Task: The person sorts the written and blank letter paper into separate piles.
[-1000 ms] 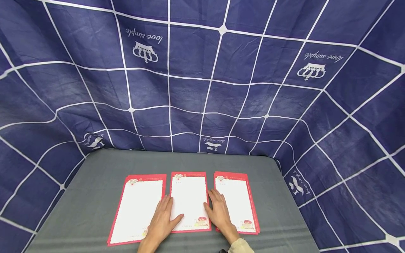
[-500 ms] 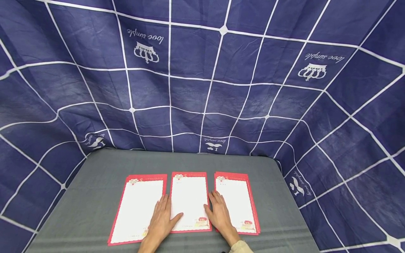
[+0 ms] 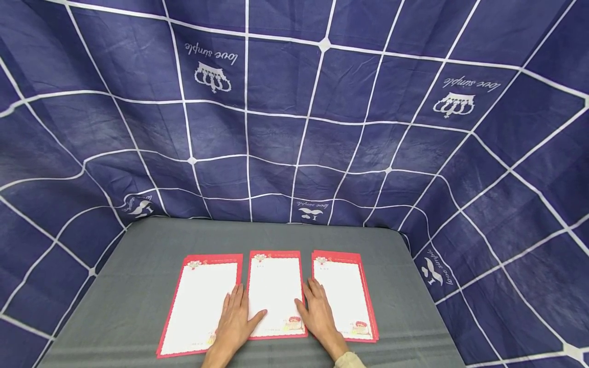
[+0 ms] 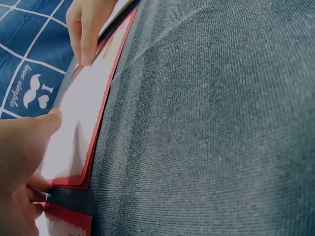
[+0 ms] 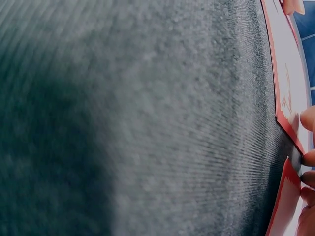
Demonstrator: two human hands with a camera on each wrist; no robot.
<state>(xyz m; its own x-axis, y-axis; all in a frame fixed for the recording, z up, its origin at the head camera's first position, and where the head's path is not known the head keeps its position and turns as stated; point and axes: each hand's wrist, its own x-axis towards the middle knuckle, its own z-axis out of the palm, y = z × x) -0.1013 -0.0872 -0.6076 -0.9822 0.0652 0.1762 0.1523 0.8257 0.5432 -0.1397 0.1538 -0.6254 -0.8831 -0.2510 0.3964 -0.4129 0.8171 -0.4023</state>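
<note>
Three stacks of white paper sheets with red borders lie side by side: the left stack (image 3: pixel 202 301), the middle stack (image 3: pixel 276 286) and the right stack (image 3: pixel 345 296). My left hand (image 3: pixel 234 322) rests over the gap between the left and middle stacks, its thumb over the middle sheet. On the other side, my right hand (image 3: pixel 319 314) lies between the middle and right stacks, thumb at the middle stack's right edge. Fingers of both hands are fairly straight. In the left wrist view, fingertips of the left hand (image 4: pixel 22 152) touch the near red edge of the middle stack (image 4: pixel 81 113).
A grey cloth covers the table (image 3: pixel 138 286). Behind it and along both sides hangs a blue curtain (image 3: pixel 276 138) with white grid lines and printed crowns. Sheets in the left and right stacks are slightly misaligned, showing extra red edges.
Both hands have stayed almost in place. The left hand's fingers have shifted slightly, and the right thumb has moved a little. The stacks have not visibly moved.
</note>
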